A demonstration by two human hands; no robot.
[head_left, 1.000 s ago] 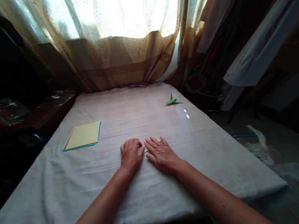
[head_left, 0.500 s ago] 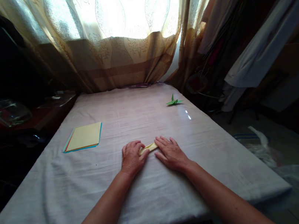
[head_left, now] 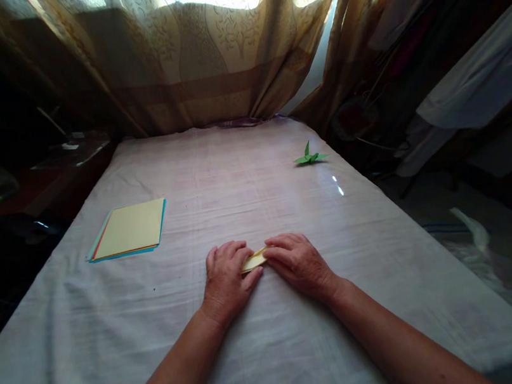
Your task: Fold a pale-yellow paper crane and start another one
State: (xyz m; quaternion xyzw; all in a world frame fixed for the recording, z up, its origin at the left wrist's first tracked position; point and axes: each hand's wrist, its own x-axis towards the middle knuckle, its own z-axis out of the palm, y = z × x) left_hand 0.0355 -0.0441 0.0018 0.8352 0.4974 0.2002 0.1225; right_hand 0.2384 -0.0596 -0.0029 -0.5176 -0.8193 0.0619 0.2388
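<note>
A narrow folded piece of pale yellow paper [head_left: 255,261] lies on the cloth-covered table, slanting up to the right between my hands. My left hand [head_left: 228,274] grips its left end, thumb in front and fingers behind. At the other end, the thumb and fingers of my right hand [head_left: 299,261] close on the paper. Both ends are partly hidden under the fingers. To the left sits a stack of square coloured paper [head_left: 129,229], yellow on top with blue, orange and green edges showing. A green folded-paper crane [head_left: 310,157] stands at the back right.
A pale cloth [head_left: 217,191] with wrinkles covers the table. Patterned curtains [head_left: 197,53] hang behind it. Clothes [head_left: 482,68] hang at the right, above plastic bags [head_left: 480,248] on the floor. Clear plastic packaging [head_left: 74,148] lies on a dark surface at the left.
My right fingers have drawn together onto the paper's right end, where they were flatter and spread before. My left hand stays on its end. The view has tipped downward and nearer.
</note>
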